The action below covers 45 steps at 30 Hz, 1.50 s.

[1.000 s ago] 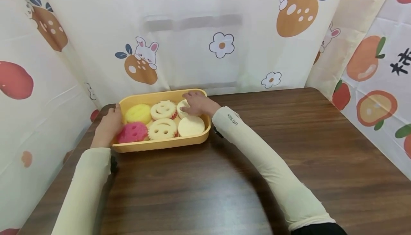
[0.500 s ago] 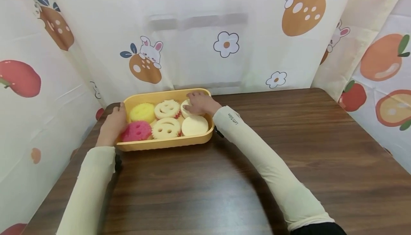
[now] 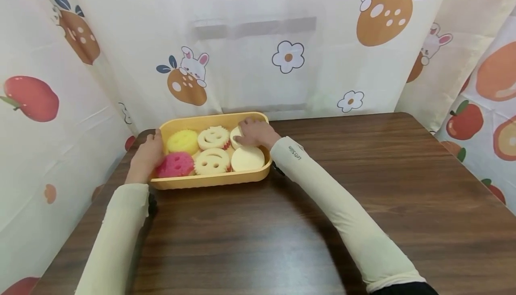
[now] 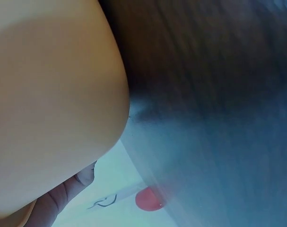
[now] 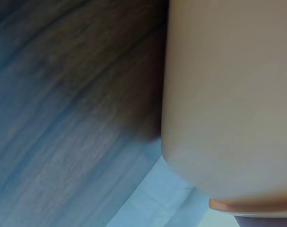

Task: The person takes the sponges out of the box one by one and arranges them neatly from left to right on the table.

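Observation:
A yellow plastic tray [image 3: 211, 181] stands near the table's back edge, holding round toy biscuits in two rows. My left hand [image 3: 146, 156] grips its left end; in the left wrist view, fingers [image 4: 63, 196] show beyond the tray's outer wall. My right hand [image 3: 257, 133] reaches over the right end, fingers and thumb around a plain cream biscuit [image 3: 235, 137] that they partly hide. In front of it lies another plain cream biscuit [image 3: 247, 159]. Further left are two cream smiley biscuits, back [image 3: 213, 137] and front [image 3: 212, 161], a yellow one [image 3: 183, 141] and a pink one [image 3: 175, 164].
The brown wooden table [image 3: 250, 223] stretches in front and to the right of the tray. A printed white curtain [image 3: 250, 71] hangs right behind the back edge, with more printed cloth [image 3: 80, 143] along the left side and on the right.
The whole head view has shifted, so tray and hands appear slightly further right. Both hands keep their places at the tray, and the biscuits stay as they were.

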Tool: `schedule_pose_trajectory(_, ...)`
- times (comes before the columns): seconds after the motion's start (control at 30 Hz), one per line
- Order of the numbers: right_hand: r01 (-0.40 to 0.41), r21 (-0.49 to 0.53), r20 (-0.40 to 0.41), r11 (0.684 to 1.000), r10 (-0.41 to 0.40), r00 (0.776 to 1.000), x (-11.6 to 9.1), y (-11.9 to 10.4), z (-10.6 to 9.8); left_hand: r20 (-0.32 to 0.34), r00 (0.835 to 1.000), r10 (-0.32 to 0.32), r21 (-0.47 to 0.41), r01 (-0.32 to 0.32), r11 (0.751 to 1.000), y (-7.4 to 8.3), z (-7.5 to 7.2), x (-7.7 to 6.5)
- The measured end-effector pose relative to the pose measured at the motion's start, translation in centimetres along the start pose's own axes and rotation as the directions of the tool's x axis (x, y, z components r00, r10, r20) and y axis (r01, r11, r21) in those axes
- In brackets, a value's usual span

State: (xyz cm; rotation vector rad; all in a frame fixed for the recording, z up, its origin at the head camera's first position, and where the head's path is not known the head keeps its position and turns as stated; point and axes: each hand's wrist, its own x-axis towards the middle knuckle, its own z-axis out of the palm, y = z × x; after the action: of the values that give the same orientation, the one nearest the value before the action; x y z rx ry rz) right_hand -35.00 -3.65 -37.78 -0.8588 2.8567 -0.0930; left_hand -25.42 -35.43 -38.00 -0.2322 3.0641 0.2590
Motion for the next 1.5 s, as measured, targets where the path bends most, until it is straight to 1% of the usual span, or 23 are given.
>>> schedule_pose_trajectory(0.27,0.008,0.011,-0.024,1.000,-0.008,1.000,-0.48,0.35,0.07,0.007,1.000,-0.011,0.001,0.011,1.000,0.41,0.18,-0.26)
schedule_pose_trajectory(0.47,0.018,0.021,-0.045,1.000,-0.017,0.999,-0.48,0.30,0.06,0.004,1.000,-0.015,0.008,0.015,1.000,0.01,0.34,-0.25)
schedule_pose_trajectory(0.73,0.028,0.021,-0.085,0.999,-0.026,0.996,-0.30,0.53,0.34,-0.036,0.999,0.009,0.012,-0.008,1.000,0.15,0.45,-0.63)
schedule_pose_trajectory(0.93,0.008,0.066,-0.107,0.998,-0.001,0.994,-0.31,0.47,0.34,-0.046,0.999,0.010,0.021,-0.009,1.000,-0.06,0.52,-0.50)
schedule_pose_trajectory(1.2,-0.004,0.126,-0.140,0.992,0.022,0.990,-0.29,0.48,0.38,-0.044,0.999,0.009,0.032,-0.008,0.999,-0.21,0.66,-0.22)
schedule_pose_trajectory(1.5,-0.002,0.157,-0.163,0.988,0.027,0.986,-0.26,0.63,0.30,-0.047,0.999,-0.004,0.025,0.006,1.000,-0.01,0.42,-0.39)
